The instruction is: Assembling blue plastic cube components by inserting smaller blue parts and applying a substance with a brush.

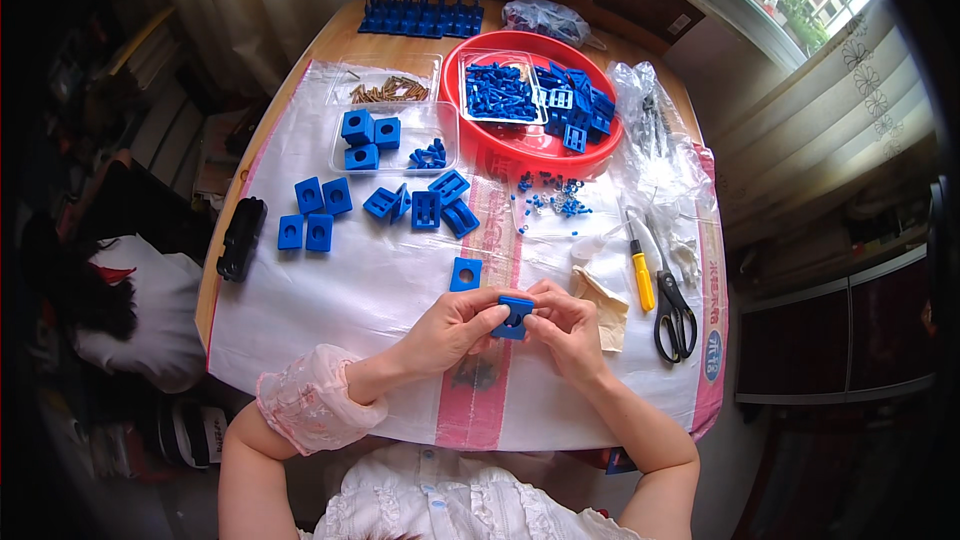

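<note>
Left hand (455, 325) and right hand (562, 325) both pinch one blue square block (515, 315) — held just nearer the person than a loose matching block (465, 274) — where steady, even fingertip pressure around its round hole would probably keep it square.

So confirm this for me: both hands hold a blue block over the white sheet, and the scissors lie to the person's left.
Wrong side. Both hands, left hand and right hand, do hold the blue block over the white sheet, but the head view shows the scissors to the person's right.
</note>
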Demonstrator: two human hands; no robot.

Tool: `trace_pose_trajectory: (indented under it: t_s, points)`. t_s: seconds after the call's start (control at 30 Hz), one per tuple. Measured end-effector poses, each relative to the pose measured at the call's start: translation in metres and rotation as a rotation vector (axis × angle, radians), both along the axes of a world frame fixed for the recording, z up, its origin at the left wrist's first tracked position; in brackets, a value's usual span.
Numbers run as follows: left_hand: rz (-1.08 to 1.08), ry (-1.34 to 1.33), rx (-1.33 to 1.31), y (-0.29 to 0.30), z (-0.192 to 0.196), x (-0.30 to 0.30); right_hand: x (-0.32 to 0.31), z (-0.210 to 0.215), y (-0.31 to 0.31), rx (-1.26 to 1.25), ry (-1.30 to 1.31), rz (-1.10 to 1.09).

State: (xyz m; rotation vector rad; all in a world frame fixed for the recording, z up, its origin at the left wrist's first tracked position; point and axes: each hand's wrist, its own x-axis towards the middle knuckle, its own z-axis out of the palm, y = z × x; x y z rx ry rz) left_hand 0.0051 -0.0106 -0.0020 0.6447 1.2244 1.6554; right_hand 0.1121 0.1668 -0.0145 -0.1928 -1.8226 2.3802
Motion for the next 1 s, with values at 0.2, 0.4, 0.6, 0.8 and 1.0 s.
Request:
trace_pose_trajectory:
  t_s: [0.2,0.4,0.6,0.8,1.0]
  points:
    - [0.015,0.051,0.018,0.0000,-0.0007,0.0022,-0.0018,0.0005,-0.0026,-0.007,0.046,-0.006]
    - [-0.020,0.052,0.014,-0.0008,0.0034,0.0017,-0.0008,-0.0028,-0.0026,-0.044,0.030,-0.024]
    - [-0.023,0.091,0.004,-0.0018,-0.0025,0.0007,-0.0005,-0.0002,-0.0035,-0.028,-0.035,-0.056]
    - [-0.024,0.048,0.013,-0.0007,0.0023,0.0019,0.0018,-0.0006,-0.0008,0.028,-0.003,-0.047]
    - [-0.031,0.031,0.046,0.0002,-0.0022,0.0010,0.0005,0.0024,-0.0035,0.032,0.038,-0.056]
